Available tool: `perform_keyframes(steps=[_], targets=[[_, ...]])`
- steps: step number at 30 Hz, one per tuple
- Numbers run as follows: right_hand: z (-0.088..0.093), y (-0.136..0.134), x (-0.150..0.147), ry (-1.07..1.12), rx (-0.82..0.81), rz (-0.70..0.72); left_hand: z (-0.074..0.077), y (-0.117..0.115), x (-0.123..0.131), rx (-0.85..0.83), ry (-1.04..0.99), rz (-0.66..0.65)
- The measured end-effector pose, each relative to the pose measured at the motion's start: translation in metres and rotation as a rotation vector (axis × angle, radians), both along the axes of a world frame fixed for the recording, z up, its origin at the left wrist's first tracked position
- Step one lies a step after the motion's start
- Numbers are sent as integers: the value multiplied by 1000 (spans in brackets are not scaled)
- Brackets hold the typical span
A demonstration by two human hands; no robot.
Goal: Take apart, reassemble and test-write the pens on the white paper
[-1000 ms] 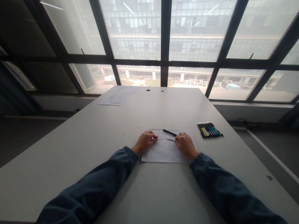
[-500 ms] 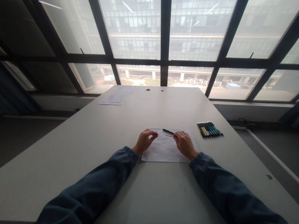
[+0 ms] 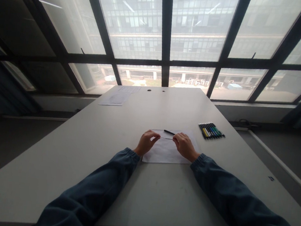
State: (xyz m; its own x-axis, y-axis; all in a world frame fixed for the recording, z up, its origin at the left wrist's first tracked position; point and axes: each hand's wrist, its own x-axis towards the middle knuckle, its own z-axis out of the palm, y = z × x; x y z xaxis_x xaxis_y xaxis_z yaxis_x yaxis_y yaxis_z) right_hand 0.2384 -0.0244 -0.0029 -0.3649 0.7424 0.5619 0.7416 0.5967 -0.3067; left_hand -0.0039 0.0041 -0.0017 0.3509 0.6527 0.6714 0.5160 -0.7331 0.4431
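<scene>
A white sheet of paper (image 3: 165,153) lies on the grey table (image 3: 126,132) in front of me. Both hands hover over its far half. My left hand (image 3: 146,142) and my right hand (image 3: 184,144) each pinch one end of a thin dark rod, perhaps a pen refill (image 3: 166,138), held level between them just above the sheet. A black pen (image 3: 169,132) lies on the paper's far edge, right behind the rod. Dark blue sleeves cover both forearms.
A row of several coloured pens (image 3: 210,130) lies to the right of the sheet. A second printed sheet (image 3: 116,97) rests at the table's far left corner. Large windows (image 3: 198,31) stand behind the table's far edge.
The hands have drawn a little closer together. The thin rod, earlier held mainly at the right hand, now spans between both pinches. The black pen has stayed put.
</scene>
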Motion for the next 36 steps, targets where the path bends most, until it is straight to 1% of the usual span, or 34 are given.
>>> perform_keyframes(steps=[11,14,19,24,28,36], targets=[[0,0,-1,23,-30,10,2,-2,0,-44,19,-11],[0,0,-1,43,-41,34,2,-3,1,-52,32,-29],[1,-2,-3,74,-51,113,4,-5,3,-45,43,-64],[3,-4,-5,92,-59,191,7,-8,4,-48,49,-131],[4,-4,-5,110,-62,204,9,-9,5,-52,59,-157],[4,-5,-7,117,-68,212,6,-9,5,-75,56,-193]])
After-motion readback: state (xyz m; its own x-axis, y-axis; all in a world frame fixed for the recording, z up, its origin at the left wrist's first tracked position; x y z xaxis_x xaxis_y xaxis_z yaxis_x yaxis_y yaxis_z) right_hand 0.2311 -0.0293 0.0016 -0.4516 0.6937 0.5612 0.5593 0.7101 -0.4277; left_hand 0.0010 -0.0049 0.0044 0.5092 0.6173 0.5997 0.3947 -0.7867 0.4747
